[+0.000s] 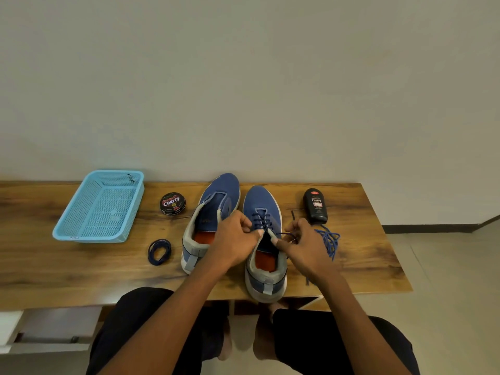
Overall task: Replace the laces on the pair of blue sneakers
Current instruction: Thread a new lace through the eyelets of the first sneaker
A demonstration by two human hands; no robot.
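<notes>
Two blue sneakers stand side by side on the wooden table (pixel 54 269), toes pointing away from me. The left sneaker (pixel 216 201) has no lace in its eyelets. The right sneaker (pixel 261 204) carries a dark navy lace (pixel 261 221) threaded through its lower eyelets. My left hand (pixel 235 244) pinches the left edge of that shoe's lacing flap. My right hand (pixel 305 244) pinches the dark lace's end at the right side of the flap. A coiled dark lace (pixel 159 251) lies left of the shoes. A bright blue lace (pixel 330 240) lies bunched to the right.
A light blue plastic basket (pixel 81 234) sits at the table's left. A round polish tin (pixel 173 203) lies behind the coiled lace, and a black polish bottle (pixel 315 205) lies at the right rear. My knees are under the table's near edge. A wall runs behind.
</notes>
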